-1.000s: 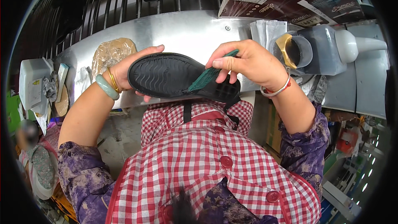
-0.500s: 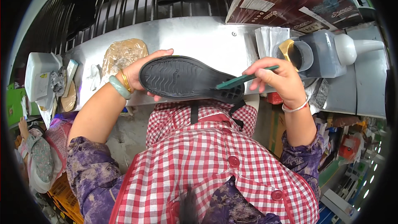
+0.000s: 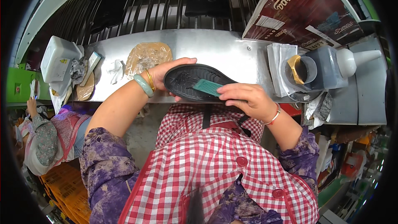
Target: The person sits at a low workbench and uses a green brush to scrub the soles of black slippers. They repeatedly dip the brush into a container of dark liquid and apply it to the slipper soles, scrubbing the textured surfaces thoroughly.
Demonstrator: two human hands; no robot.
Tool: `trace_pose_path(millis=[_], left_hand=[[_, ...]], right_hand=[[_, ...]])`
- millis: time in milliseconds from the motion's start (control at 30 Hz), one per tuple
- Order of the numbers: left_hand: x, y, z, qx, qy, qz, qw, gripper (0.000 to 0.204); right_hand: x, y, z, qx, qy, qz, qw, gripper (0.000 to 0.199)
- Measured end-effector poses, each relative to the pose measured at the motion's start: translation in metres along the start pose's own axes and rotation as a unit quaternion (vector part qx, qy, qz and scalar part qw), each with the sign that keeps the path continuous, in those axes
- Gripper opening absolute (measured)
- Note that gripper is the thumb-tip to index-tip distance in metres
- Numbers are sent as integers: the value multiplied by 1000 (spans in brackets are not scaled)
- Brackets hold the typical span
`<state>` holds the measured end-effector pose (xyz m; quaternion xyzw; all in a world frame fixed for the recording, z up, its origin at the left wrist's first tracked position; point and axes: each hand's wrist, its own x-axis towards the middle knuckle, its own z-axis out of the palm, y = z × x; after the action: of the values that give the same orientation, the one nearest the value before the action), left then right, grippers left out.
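Observation:
My left hand (image 3: 161,76) grips one rounded end of a black shoe sole (image 3: 182,79), its thumb along the upper edge and fingertips showing at the lower edge. The sole is held level above the near edge of the metal table; its ribbed face is in view and looks partly glossy. In my right hand (image 3: 244,98) is a green brush (image 3: 207,87), pinched between thumb and fingers. Its flat, dotted head lies over the middle of the sole; the bristles, if any, are hidden. My right fingers cover the sole's other end.
A brown-taped round bundle (image 3: 148,58) lies on the metal table (image 3: 207,45). On the right stand a clear cup (image 3: 307,69) of dark liquid and a spouted bottle (image 3: 327,64), before a maroon box (image 3: 304,10). A white container (image 3: 60,60) is at left, beyond which another person's sleeve (image 3: 43,141) shows.
The green brush has gone from the narrow end of the sole to its middle and now lies flatter. My right hand has moved left and down with it. The whole view has shifted.

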<state>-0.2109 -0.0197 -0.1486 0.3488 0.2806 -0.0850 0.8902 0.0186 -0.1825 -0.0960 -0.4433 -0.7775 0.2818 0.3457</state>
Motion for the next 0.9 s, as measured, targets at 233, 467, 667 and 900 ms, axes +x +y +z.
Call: trace_pose_path(millis=[233, 467, 667, 900], left_hand=[[-8, -3, -2, -5, -16, 13, 1000, 61], [-49, -35, 26, -104, -22, 152, 983, 69], [-85, -19, 96, -50, -152, 345, 925, 71], [-80, 156, 197, -124, -156, 587, 785, 61]], right_hand=[[-27, -25, -32, -61, 14, 45, 997, 18], [-30, -49, -45, 224, 463, -39, 857, 32], [-42, -48, -36, 41, 641, -59, 764, 37], [-36, -31, -26, -101, 629, -105, 763, 34]])
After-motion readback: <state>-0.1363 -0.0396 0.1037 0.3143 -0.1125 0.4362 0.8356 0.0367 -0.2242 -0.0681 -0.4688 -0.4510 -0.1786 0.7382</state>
